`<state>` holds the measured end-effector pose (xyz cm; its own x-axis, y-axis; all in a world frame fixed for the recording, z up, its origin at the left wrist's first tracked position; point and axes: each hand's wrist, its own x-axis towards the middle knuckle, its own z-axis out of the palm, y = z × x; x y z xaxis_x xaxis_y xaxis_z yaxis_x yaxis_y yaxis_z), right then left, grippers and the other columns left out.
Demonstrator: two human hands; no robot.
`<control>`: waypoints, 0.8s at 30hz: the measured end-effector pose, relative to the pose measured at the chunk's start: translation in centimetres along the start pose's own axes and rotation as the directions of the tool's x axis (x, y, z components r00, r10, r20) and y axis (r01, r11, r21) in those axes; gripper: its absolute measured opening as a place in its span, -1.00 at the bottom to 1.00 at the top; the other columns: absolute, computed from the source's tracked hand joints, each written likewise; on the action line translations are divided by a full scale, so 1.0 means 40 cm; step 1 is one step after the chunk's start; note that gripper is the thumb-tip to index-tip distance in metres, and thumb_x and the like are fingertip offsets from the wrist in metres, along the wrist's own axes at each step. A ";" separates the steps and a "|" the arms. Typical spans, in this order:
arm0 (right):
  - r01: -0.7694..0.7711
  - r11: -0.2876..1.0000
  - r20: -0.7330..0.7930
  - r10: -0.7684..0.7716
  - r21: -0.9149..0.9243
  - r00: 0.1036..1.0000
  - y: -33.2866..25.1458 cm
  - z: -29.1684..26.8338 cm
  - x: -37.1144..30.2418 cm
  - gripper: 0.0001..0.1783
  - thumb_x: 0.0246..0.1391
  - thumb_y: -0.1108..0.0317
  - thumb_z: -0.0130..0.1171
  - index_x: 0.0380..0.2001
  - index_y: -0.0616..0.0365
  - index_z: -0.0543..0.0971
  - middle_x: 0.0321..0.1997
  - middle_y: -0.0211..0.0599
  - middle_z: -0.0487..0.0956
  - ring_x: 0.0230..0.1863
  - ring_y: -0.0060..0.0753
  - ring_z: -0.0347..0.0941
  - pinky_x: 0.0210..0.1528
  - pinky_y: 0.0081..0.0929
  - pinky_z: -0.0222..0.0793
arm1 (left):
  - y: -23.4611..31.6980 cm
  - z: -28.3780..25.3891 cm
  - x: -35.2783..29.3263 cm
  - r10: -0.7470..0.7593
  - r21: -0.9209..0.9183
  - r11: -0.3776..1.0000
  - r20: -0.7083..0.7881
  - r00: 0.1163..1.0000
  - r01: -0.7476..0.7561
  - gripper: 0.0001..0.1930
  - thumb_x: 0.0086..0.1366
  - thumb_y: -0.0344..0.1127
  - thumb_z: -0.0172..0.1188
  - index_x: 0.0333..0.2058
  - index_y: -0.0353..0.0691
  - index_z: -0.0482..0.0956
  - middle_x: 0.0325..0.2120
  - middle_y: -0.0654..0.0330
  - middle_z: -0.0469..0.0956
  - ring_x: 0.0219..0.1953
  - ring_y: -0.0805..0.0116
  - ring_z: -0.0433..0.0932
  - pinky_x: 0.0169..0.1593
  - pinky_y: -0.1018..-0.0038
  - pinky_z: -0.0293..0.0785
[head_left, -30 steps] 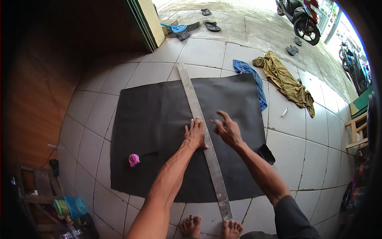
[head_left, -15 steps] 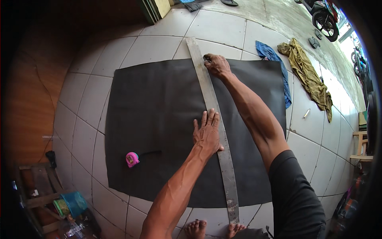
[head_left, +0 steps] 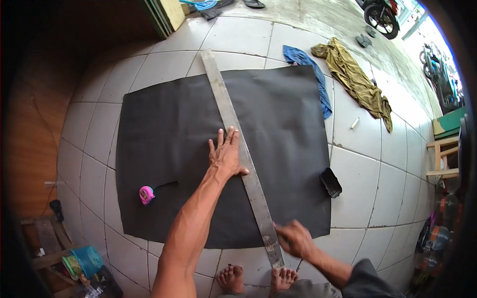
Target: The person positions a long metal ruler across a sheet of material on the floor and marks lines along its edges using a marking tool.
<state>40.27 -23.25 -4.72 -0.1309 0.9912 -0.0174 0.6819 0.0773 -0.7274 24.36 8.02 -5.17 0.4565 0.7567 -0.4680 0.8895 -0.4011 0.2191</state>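
A large black sheet (head_left: 164,129), smooth and rubbery or leather-like, lies flat on the floor. Across it runs a long metal straightedge (head_left: 226,107), slanting from beyond the far edge to my feet, its near end touching my toes. My left hand (head_left: 227,156) presses on the straightedge near its middle, fingers spread and thumb stretched out. Beside its near end, at the sheet's front edge, is my right hand (head_left: 296,240), fingers curled in; blur hides whatever they may hold. A pink tape measure (head_left: 146,195) rests on the sheet at left, a short dark strip beside it.
A black box-like object (head_left: 330,183) sits at the sheet's right edge. Beyond lie a blue cloth (head_left: 298,54), an olive cloth (head_left: 355,79) and a small white stick (head_left: 355,123). A wooden stool (head_left: 442,156) stands right; a teal container (head_left: 89,260) is at lower left.
My right hand has come from the straightedge's far end down to its near end. My left hand stays on the straightedge. The view has shifted, and the black object at the right edge now shows.
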 end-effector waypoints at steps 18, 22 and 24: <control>0.186 0.974 -0.298 -0.218 -0.131 0.929 0.207 -0.075 1.042 -0.74 0.14 0.20 0.15 -0.45 0.18 0.59 -0.48 0.11 0.58 -0.43 0.27 0.53 -0.35 0.04 0.48 | 0.027 0.012 0.005 -0.027 -0.073 0.997 0.042 0.999 0.030 0.42 -0.28 0.16 0.62 0.48 -0.03 -0.14 0.53 0.31 -0.21 0.55 0.04 -0.30 0.38 -0.49 -0.26; 0.154 0.984 -0.336 -0.177 -0.094 0.925 0.200 -0.098 1.332 -0.66 0.17 0.16 0.10 -0.29 0.21 0.68 -0.33 0.17 0.63 -0.23 0.23 0.57 -0.06 -0.02 0.49 | 0.022 -0.009 -0.004 -0.022 -0.141 0.990 0.019 1.000 0.024 0.35 -0.19 0.02 0.62 0.48 -0.02 -0.15 0.53 0.34 -0.19 0.55 0.09 -0.28 0.36 -0.54 -0.20; 0.013 0.997 -0.280 -0.032 -0.070 0.959 0.187 -0.099 1.361 -0.66 0.17 0.17 0.09 -0.25 0.21 0.68 -0.29 0.16 0.64 -0.17 0.21 0.56 -0.01 -0.05 0.48 | 0.019 -0.011 -0.011 -0.031 -0.140 0.989 0.049 0.998 0.038 0.35 -0.19 0.02 0.62 0.48 -0.02 -0.15 0.53 0.34 -0.20 0.55 0.10 -0.28 0.36 -0.53 -0.20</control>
<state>41.11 31.71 -8.38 0.0541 0.9786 0.1986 0.7291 0.0972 -0.6775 24.84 7.63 -4.43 0.4270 0.7426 -0.5160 0.9003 -0.2960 0.3191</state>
